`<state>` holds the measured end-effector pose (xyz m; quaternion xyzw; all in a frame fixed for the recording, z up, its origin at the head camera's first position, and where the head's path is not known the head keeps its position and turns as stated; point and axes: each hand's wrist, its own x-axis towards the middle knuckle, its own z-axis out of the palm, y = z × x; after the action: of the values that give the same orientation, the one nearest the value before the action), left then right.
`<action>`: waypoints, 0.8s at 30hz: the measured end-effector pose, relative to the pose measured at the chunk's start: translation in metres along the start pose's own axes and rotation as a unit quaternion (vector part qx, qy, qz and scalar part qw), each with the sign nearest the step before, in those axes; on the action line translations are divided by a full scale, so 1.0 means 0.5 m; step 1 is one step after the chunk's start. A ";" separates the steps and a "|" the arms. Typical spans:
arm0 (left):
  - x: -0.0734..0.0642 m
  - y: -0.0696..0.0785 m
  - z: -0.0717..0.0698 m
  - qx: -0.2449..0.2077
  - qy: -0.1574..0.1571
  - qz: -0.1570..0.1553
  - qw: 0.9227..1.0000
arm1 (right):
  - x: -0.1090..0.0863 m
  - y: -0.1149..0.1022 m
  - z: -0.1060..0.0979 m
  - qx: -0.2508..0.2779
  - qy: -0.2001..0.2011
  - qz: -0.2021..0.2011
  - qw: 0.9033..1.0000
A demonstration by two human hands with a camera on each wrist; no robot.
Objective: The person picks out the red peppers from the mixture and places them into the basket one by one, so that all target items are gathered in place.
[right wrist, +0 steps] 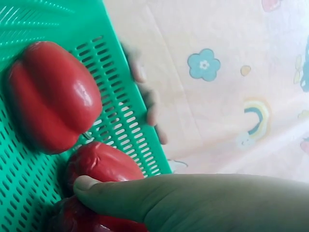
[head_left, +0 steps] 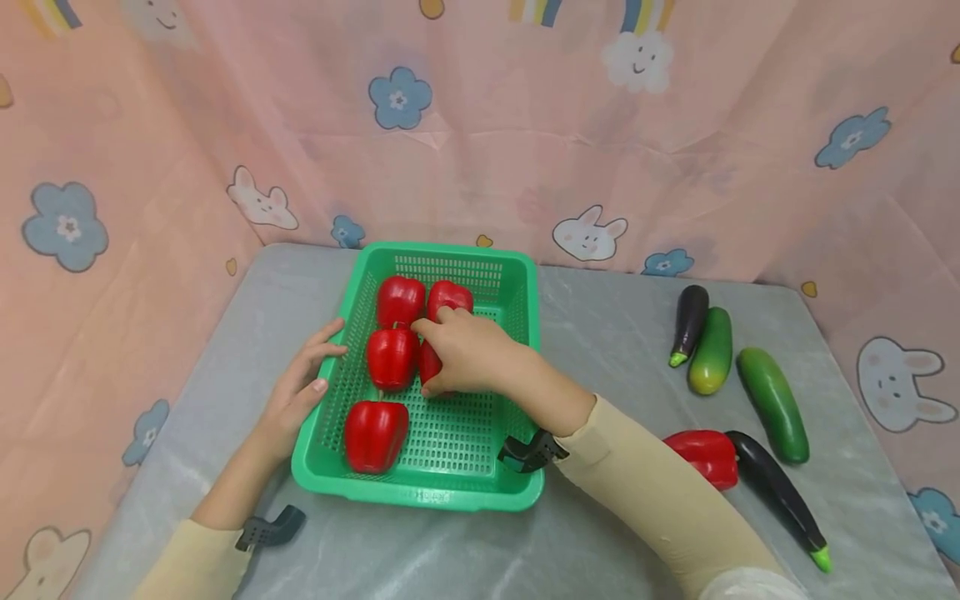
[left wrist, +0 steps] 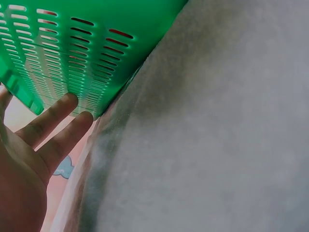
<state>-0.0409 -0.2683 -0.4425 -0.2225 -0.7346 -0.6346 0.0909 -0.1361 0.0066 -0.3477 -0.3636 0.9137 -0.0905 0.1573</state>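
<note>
My right hand reaches into a green plastic basket and grips a red bell pepper, its thumb on the near side and fingers on the far side. Most of that pepper is hidden under the hand; in the right wrist view the thumb crosses over the held bell pepper. Several other red bell peppers lie around it in the basket, one of them alone at the near left. My left hand touches the basket's left side with fingers spread; in the left wrist view two fingertips meet the slotted wall.
To the right on the grey tabletop lie two dark eggplants, two green cucumber-like vegetables and another red bell pepper, partly behind the right sleeve. A pink printed curtain hangs around the table.
</note>
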 end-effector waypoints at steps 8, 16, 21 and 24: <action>0.003 0.005 0.002 -0.001 -0.003 0.015 1.000 | 0.002 -0.002 0.003 0.001 0.005 0.008 1.000; 0.001 0.002 0.000 0.002 0.001 0.005 1.000 | 0.004 -0.005 0.004 0.001 0.007 0.012 1.000; 0.000 -0.001 -0.001 -0.002 -0.001 -0.003 1.000 | -0.005 -0.008 -0.009 -0.003 0.023 0.012 1.000; 0.000 -0.001 -0.001 0.002 -0.007 -0.011 1.000 | -0.020 -0.013 -0.026 -0.008 0.048 0.007 0.999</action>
<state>-0.0412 -0.2689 -0.4428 -0.2184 -0.7388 -0.6325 0.0795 -0.1296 0.0095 -0.3317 -0.3533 0.9236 -0.0994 0.1107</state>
